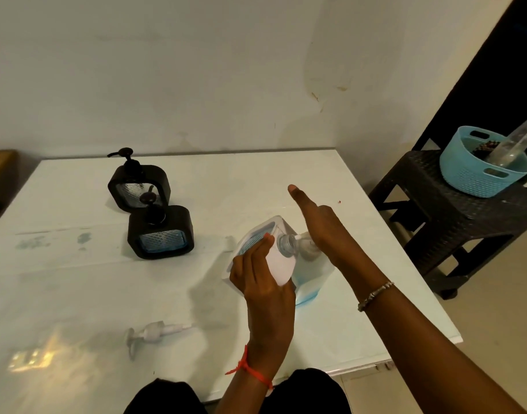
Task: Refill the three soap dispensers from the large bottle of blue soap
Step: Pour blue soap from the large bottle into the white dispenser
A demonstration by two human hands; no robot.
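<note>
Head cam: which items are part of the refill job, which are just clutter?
In the job:
white dispenser, held in left hand
large soap bottle, under right hand
two black dispensers
loose white pump

Lying about:
blue basket on black stool

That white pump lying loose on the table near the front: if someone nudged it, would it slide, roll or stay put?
The white pump lies on its side, and its round collar suggests it may roll a little before the bent spout stops it. It looks like small hollow plastic, so probably very light. The glossy table would likely let it slide easily.
</note>
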